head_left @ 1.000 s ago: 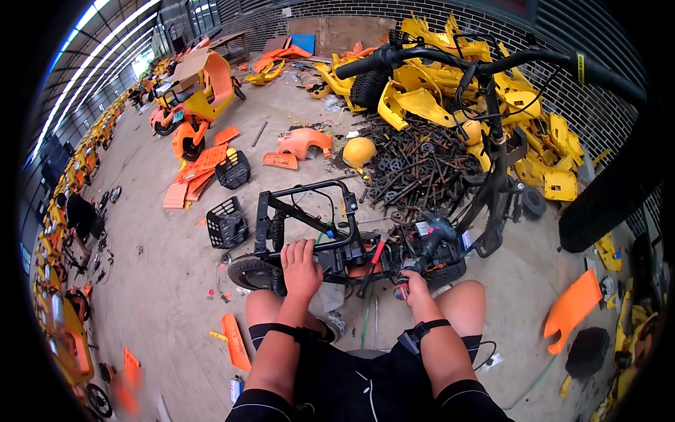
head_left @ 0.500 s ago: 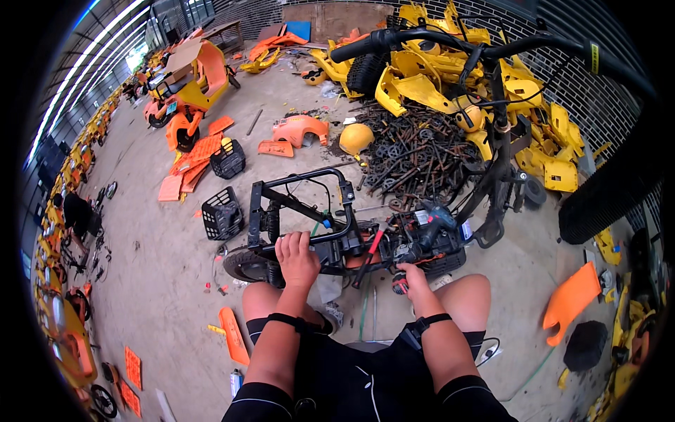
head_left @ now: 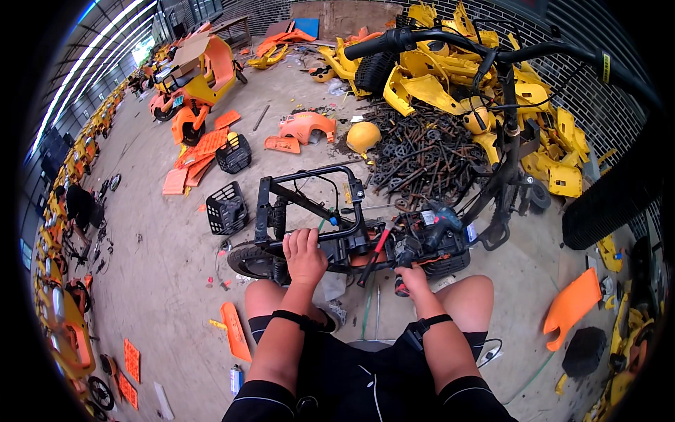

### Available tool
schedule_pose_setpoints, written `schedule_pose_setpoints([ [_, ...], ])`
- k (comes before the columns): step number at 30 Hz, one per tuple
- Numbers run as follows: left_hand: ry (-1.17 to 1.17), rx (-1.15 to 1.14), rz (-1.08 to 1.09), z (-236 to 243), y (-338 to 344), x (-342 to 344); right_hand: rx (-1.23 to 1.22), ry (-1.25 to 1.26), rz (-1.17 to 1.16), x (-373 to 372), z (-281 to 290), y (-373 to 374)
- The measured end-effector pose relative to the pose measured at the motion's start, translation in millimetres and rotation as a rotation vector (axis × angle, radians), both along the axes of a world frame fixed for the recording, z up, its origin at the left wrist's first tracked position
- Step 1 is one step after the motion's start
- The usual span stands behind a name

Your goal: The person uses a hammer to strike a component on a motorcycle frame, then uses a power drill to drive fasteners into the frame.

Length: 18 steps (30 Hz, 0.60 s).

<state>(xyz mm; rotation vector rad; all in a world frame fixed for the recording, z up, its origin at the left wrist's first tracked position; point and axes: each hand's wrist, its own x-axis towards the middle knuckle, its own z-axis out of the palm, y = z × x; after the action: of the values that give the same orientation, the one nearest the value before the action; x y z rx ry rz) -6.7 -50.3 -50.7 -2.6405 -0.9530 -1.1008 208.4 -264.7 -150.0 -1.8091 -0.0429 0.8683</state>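
In front of me stands a stripped black scooter frame (head_left: 358, 205) with its handlebar (head_left: 450, 35) toward the far right. My left hand (head_left: 305, 257) rests on the near side of its rear tubing, fingers stretched out. A cordless power drill (head_left: 406, 250), dark with a red-and-black grip end, is gripped in my right hand (head_left: 413, 278). Its front end points into the frame's middle; the tip is hidden among the parts. A red-handled tool (head_left: 380, 246) leans across the frame between my hands. Another drill, teal and black (head_left: 441, 221), lies on the frame beyond my right hand.
Beyond the frame lies a heap of rusty metal parts (head_left: 422, 151), backed by piled yellow panels (head_left: 429, 84). Black baskets (head_left: 227, 209) and orange panels (head_left: 200, 158) lie left. A partly dismantled scooter (head_left: 204, 81) stands farther back. Another person (head_left: 79, 205) crouches far left.
The whole view has shifted slightly, so the scene sits a little farther right. My left hand stays on the frame, and the right hand keeps hold of the drill.
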Motion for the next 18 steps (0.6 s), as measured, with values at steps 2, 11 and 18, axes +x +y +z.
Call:
schedule_pose_setpoints([
  [2,-0.001,0.005,0.001,-0.4,0.1,-0.4,-0.113,-0.145,0.115,1.7,-4.7,-0.2],
  [11,-0.006,-0.016,0.002,2.5,-2.0,-0.6,-0.392,-0.498,0.375,-5.3,5.3,0.2],
  [18,-0.035,-0.043,-0.009,10.9,-8.5,-2.5,-0.491,-0.453,0.434,-20.1,37.2,11.8],
])
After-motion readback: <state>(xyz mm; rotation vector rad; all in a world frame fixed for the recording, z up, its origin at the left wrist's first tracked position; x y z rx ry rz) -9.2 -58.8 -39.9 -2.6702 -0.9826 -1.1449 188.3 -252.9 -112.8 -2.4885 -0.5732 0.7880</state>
